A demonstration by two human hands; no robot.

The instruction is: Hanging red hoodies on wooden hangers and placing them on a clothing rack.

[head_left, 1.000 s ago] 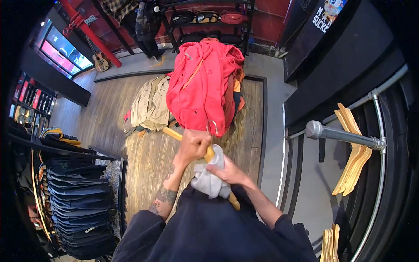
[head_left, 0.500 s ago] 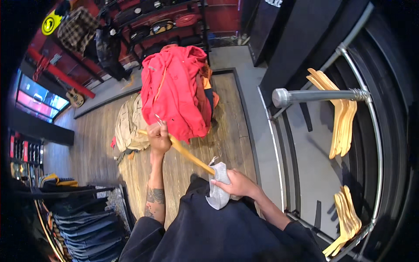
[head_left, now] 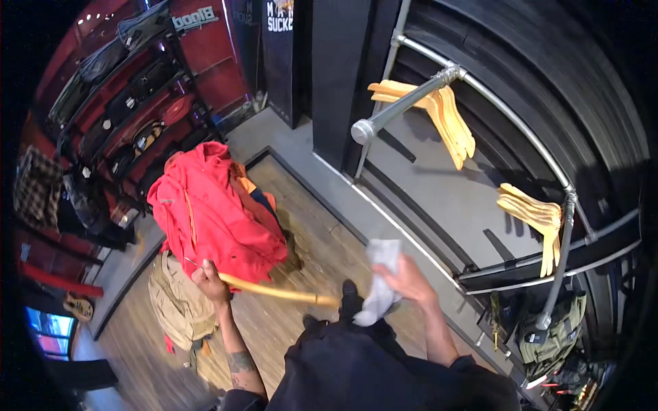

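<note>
Hanger [head_left: 277,293] of pale wood, gripped at its end by closed left hand [head_left: 209,281], at 7 o'clock; right hand [head_left: 409,279] clenches white cloth [head_left: 378,281]. Red jacket [head_left: 212,216] at 9 o'clock; dark rectangular sign [head_left: 277,17] at 12.

A lit screen [head_left: 48,327] glows lower left; white wall lettering [head_left: 194,19] above.

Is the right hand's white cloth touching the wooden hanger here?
Cannot tell. In the head view the white cloth in the right hand sits beside the wooden hanger tip; blur hides any gap.
</note>
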